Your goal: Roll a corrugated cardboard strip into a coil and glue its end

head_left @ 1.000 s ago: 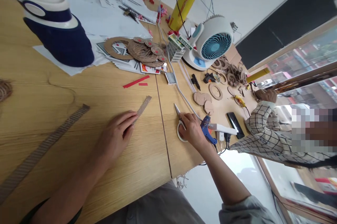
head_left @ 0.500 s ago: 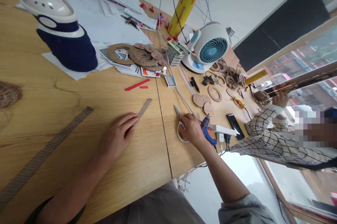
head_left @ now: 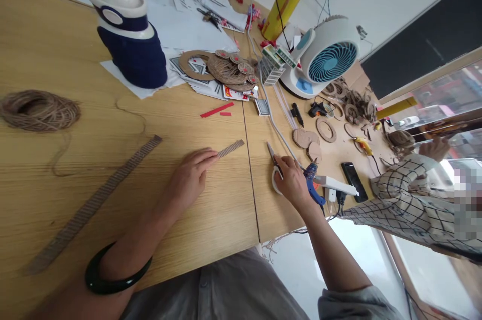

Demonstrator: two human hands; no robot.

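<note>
Well, the person's left hand (head_left: 190, 177) lay flat-fingered on a pale wooden table (head_left: 211, 219), its fingertips over the near end of a short strip of brown corrugated cardboard (head_left: 230, 149). I could not tell whether they pinched it. The strip's far tip stopped just short of a dark seam (head_left: 250, 174) where two tabletops met. A stretch of bare wood lay between that hand and a long strip of the same corrugated cardboard (head_left: 94, 204), which ran diagonally toward the lower left, well apart from a loose coil of brown jute twine (head_left: 39, 111).

Across the seam, the right hand (head_left: 291, 182) was closed around white-handled steel scissors (head_left: 273, 179), with the narrow blades pointing away from the near table edge. Just beside that hand stood a blue-and-orange hot glue gun (head_left: 312, 183), touching a white power strip (head_left: 335, 184). A black smartphone (head_left: 350, 182) lay farther right, near a co-worker's plaid sleeve (head_left: 399, 194). Beyond them were brown cardboard rings (head_left: 326, 130).
</note>
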